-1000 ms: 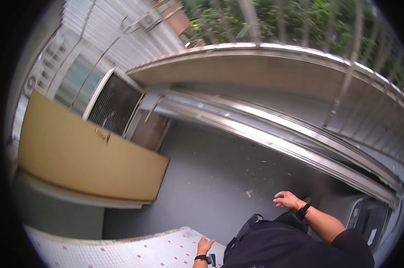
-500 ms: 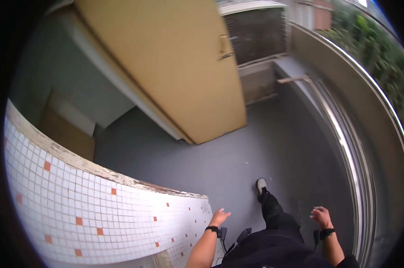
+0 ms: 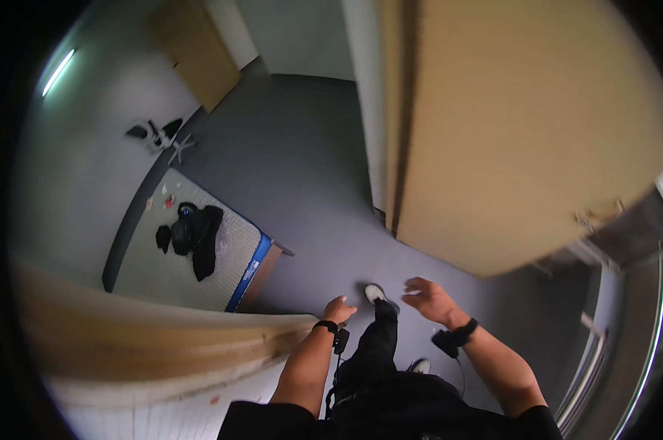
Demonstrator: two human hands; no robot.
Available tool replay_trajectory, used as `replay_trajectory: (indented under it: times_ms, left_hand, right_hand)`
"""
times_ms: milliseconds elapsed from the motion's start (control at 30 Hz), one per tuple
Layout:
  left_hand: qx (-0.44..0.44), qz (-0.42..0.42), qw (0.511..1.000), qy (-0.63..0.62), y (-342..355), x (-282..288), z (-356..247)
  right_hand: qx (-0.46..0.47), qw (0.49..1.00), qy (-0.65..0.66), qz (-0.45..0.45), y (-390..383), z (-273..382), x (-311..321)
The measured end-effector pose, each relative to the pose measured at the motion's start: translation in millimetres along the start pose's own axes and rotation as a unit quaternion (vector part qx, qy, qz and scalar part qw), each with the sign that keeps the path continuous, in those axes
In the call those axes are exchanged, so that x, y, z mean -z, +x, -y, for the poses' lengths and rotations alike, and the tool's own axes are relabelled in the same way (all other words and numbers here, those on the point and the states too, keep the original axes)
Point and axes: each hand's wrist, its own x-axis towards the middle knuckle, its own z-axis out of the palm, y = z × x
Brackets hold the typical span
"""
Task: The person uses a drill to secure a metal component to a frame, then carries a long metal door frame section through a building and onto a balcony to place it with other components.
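Both of my hands hang in front of me with nothing in them. Beside the edge of the wall on the left is my left hand (image 3: 339, 310), its thumb held apart from the fingers. Farther right, above the grey floor, my right hand (image 3: 429, 299) reaches forward with loosely curved fingers spread apart. Beyond it stands a yellow wooden door (image 3: 522, 139) swung outward, with a metal handle (image 3: 601, 215) near its far right edge. Neither hand touches the door.
Through the doorway, a bed with a pale mattress (image 3: 177, 275) carries a dark bag and dark cloth (image 3: 190, 233). A white and black chair (image 3: 155, 136) stands beyond it. Another wooden door (image 3: 196, 55) is at the back. Metal rails (image 3: 588, 374) run along the right.
My view has turned left toward the doorway, and I have stepped closer. The bed and chair have come into sight. My right hand has lifted forward and inward.
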Motion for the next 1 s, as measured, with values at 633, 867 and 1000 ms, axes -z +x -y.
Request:
replay_trajectory:
  times_ms: [633,867,1000]
  left_hand:
    - [0.26,-0.177,0.931,-0.184,231.4,364.2,171.1]
    - [0.277,0.028,0.954,-0.115,177.6,328.2,232.3]
    - [0.442,0.005,0.845,-0.301,293.9,392.2,221.4]
  right_hand:
    - [-0.156,0.969,0.101,0.164,713.6,182.1,-56.0]
    - [-0.103,0.95,0.043,0.293,961.8,327.3,-150.9]
    - [-0.034,0.945,-0.059,0.32,1103.7,427.9,-177.9]
